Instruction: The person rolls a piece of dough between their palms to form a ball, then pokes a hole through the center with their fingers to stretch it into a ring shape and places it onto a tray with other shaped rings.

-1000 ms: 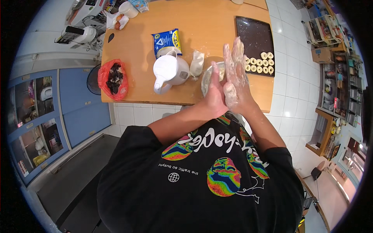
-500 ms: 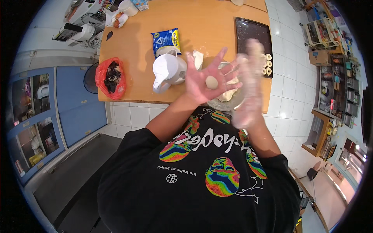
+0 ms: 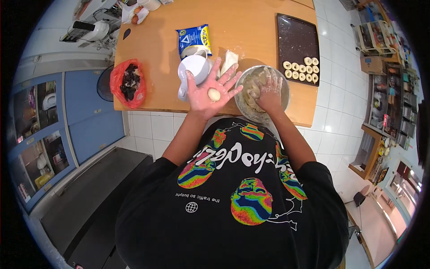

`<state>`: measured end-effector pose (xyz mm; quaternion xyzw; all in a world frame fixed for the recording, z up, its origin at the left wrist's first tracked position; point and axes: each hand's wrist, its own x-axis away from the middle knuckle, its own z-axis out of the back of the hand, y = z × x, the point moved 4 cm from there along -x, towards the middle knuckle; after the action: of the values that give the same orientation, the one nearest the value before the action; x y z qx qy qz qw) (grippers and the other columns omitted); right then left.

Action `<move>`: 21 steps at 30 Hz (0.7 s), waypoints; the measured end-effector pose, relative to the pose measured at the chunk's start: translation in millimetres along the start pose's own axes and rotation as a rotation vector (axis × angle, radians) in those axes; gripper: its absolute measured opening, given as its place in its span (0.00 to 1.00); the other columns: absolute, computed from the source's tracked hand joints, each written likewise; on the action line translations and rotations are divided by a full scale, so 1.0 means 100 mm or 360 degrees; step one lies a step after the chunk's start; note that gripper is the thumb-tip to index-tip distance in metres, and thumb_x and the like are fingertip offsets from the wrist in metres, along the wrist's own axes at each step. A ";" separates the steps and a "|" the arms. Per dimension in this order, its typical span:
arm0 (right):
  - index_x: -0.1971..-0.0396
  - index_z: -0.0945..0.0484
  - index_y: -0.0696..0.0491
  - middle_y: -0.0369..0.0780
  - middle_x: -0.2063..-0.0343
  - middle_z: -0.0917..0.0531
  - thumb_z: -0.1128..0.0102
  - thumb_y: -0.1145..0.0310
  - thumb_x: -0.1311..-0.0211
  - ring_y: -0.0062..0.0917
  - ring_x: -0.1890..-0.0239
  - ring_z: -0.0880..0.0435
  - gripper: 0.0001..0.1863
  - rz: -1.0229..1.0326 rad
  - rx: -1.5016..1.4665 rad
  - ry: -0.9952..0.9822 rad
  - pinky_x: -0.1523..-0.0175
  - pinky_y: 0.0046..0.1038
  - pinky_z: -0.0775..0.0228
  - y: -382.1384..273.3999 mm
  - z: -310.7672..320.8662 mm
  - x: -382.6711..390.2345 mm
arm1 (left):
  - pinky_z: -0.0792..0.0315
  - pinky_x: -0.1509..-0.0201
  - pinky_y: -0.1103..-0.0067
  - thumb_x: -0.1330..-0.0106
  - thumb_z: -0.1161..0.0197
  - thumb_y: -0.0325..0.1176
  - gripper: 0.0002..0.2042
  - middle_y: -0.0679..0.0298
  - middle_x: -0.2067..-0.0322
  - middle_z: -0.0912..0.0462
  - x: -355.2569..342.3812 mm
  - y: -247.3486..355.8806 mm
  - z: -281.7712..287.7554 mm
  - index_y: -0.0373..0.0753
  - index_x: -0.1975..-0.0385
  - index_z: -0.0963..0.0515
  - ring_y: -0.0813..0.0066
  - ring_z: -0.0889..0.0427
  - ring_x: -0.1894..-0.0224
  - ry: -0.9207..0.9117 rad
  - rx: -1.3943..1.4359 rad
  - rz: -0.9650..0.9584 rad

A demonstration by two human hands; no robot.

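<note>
My left hand [image 3: 210,89] is palm up with its fingers spread, holding a small pale dough ball [image 3: 213,94] on the palm. My right hand [image 3: 270,95] is down in the metal bowl [image 3: 283,109], touching the dough [image 3: 250,89] with fingers apart and slightly bent. Behind my left hand stand a white jug [image 3: 188,67] and a pale soft bag [image 3: 230,59]. A blue and yellow packet [image 3: 190,38] lies farther back. A dark tray [image 3: 298,33] on the right of the table bears several small pale dough rings [image 3: 302,76].
A red plastic bag [image 3: 118,83] with dark contents is at the table's [image 3: 242,18] left. Eggs [image 3: 135,18] and kitchen appliances [image 3: 92,31] are at the back left. A blue cabinet [image 3: 94,103] stands on the left, shelving [image 3: 385,98] on the right.
My hands, earlier pressed together, have parted. The left opened to show the ball and moved left. The right dropped into the bowl.
</note>
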<state>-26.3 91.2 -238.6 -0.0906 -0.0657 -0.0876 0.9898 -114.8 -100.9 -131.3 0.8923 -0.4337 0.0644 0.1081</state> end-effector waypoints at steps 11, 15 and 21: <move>0.40 0.22 0.41 0.47 0.28 0.42 0.51 0.36 0.35 0.45 0.26 0.48 0.32 0.0004 0.0198 0.0094 0.26 0.61 0.68 0.00 -0.38 -0.02 | 0.60 0.25 0.49 0.42 0.72 0.82 0.51 0.46 0.25 0.61 0.02 -0.05 0.16 0.54 0.23 0.62 0.46 0.60 0.23 0.0046 -0.0007 0.0038; 0.39 0.23 0.41 0.46 0.29 0.39 0.52 0.37 0.34 0.45 0.26 0.46 0.31 -0.0085 0.0186 -0.0276 0.26 0.61 0.66 -0.05 -0.34 -0.07 | 0.63 0.24 0.49 0.41 0.73 0.81 0.51 0.44 0.25 0.60 -0.02 -0.10 0.18 0.52 0.23 0.63 0.44 0.60 0.23 0.0106 -0.0074 0.0069; 0.39 0.24 0.41 0.45 0.28 0.41 0.52 0.38 0.34 0.45 0.25 0.49 0.31 -0.0101 0.0189 -0.0283 0.27 0.62 0.68 -0.02 -0.48 -0.07 | 0.61 0.24 0.51 0.40 0.68 0.80 0.48 0.46 0.25 0.59 -0.06 -0.13 0.24 0.55 0.23 0.58 0.48 0.58 0.23 0.0117 -0.0014 0.0134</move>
<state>-27.8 80.9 -285.8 -0.0371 -0.1612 -0.1065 0.9805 -107.9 -94.8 -157.9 0.8697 -0.4669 0.0997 0.1249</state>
